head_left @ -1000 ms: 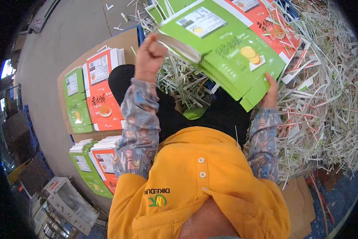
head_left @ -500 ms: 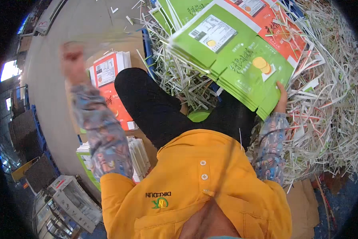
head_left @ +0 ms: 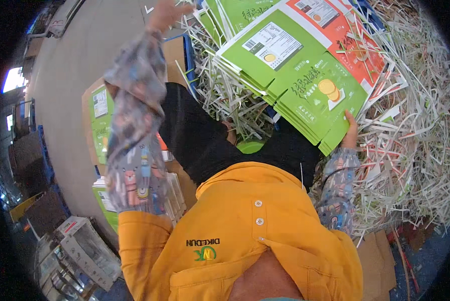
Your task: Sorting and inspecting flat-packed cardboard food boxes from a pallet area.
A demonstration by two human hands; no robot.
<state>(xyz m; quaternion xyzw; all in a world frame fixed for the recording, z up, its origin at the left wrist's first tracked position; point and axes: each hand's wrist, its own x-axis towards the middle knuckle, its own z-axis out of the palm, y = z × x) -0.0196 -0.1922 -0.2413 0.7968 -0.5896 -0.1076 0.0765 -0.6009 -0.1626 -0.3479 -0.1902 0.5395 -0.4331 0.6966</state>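
gripping green cartons (head_left: 297, 83) by their near corner with the right hand (head_left: 351, 131), extending the left hand (head_left: 165, 14) with fingers (head_left: 184, 9) loosely parted near the shredded paper (head_left: 410, 135)'s left edge

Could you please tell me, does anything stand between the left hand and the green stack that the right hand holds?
Nothing visible clearly blocks the left hand from the green stack. In the picture, loose paper strips and other green sheets show in the gap; how high they lie is hard to judge.
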